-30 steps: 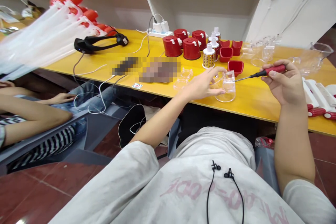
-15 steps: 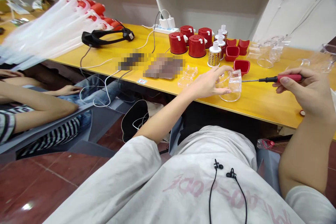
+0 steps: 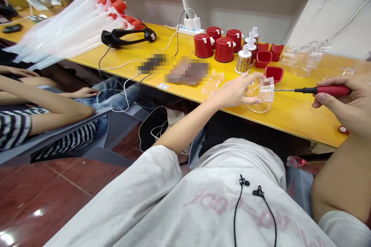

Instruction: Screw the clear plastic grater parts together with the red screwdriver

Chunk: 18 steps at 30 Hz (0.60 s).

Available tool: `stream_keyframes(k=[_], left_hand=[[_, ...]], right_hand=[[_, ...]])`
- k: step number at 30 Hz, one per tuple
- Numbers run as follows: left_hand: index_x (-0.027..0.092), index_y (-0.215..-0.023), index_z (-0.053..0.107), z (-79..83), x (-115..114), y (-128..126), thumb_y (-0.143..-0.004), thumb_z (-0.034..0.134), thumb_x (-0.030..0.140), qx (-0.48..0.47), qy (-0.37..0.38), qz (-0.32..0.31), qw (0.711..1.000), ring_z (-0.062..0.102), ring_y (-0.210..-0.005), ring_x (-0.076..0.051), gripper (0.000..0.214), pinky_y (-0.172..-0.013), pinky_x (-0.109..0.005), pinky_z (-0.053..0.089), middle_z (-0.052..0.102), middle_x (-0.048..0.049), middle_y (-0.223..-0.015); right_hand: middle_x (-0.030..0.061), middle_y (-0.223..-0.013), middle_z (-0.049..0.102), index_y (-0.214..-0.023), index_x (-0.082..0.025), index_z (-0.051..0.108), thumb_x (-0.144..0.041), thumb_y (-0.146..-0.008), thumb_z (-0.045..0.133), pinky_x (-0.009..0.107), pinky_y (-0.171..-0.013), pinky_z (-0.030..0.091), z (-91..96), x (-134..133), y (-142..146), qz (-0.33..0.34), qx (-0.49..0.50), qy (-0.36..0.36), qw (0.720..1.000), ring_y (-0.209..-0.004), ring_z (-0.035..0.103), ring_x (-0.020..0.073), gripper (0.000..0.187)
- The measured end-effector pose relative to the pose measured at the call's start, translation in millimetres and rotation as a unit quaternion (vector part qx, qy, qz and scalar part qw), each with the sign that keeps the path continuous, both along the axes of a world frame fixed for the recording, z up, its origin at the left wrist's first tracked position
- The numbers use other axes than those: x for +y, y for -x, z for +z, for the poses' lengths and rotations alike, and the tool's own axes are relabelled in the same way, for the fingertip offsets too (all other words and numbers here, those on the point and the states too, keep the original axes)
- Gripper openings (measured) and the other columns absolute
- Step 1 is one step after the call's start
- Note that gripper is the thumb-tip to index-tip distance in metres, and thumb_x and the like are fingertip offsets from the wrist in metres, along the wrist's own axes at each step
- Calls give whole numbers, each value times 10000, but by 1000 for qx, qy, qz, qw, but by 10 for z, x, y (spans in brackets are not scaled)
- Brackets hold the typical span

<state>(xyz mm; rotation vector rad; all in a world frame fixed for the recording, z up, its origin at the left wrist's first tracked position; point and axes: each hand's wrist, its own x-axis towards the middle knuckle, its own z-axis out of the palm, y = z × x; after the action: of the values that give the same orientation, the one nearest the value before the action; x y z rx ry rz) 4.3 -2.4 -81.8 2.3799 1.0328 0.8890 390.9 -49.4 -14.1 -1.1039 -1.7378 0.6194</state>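
Observation:
My left hand is closed around a clear plastic housing near the front edge of the yellow table. In my right hand is a screwdriver with a red and black handle, lying about level. Its thin shaft points left, and the tip meets the right side of the clear housing; whether a screw sits there is too small to tell. Just behind the housing rests a red tray-like part. A drum grater with a white stem stands to the left of that part.
Several red round bases stand behind. More clear housings are at the back right. Clear rings lie left of my left hand. A black headset and cables lie farther left. A co-worker's arm is at the left.
The whole view has shifted, so the table things appear farther right. Both hands keep their hold, and the screwdriver's tip stays against the clear housing.

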Motion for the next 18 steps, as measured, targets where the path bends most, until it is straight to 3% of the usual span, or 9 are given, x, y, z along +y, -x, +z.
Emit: stream_keyframes(k=[8, 10, 14, 18], left_hand=[[381, -1805, 583, 34, -28, 5, -1066, 939, 755, 3, 12, 3, 1000, 717, -1591, -467, 902, -1388, -664, 602, 640, -151, -1859], [365, -1807, 579, 42, -39, 0, -1068, 941, 716, 2, 10, 4, 1000, 687, -1646, -477, 894, -1421, -679, 576, 632, -160, -1867], [363, -1808, 577, 31, -35, -12, -1064, 952, 672, 3, 1, 5, 1000, 666, -1686, -469, 889, -1439, -666, 567, 622, -160, -1885], [403, -1823, 583, 22, -33, -20, -1061, 965, 704, 8, 1, 19, 1000, 718, -1607, -463, 904, -1386, -668, 613, 634, -146, -1883]], right_hand=[[-3, -752, 813, -1082, -270, 907, -466, -970, 1023, 291, -669, 645, -72, 111, -24, 1, 13, 33, 999, -636, 753, 165, 254], [-8, -717, 781, -1049, -265, 897, -594, -971, 1075, 269, -601, 588, -70, 122, -2, -1, 21, 43, 999, -587, 684, 141, 382], [-8, -638, 697, -970, -260, 888, -932, -842, 1081, 290, -494, 463, -45, 115, 75, -7, 53, 39, 998, -528, 574, 135, 711], [1, -641, 682, -944, -268, 890, -997, -816, 1050, 310, -491, 438, -39, 105, 117, -10, 61, 31, 998, -541, 562, 149, 757]])
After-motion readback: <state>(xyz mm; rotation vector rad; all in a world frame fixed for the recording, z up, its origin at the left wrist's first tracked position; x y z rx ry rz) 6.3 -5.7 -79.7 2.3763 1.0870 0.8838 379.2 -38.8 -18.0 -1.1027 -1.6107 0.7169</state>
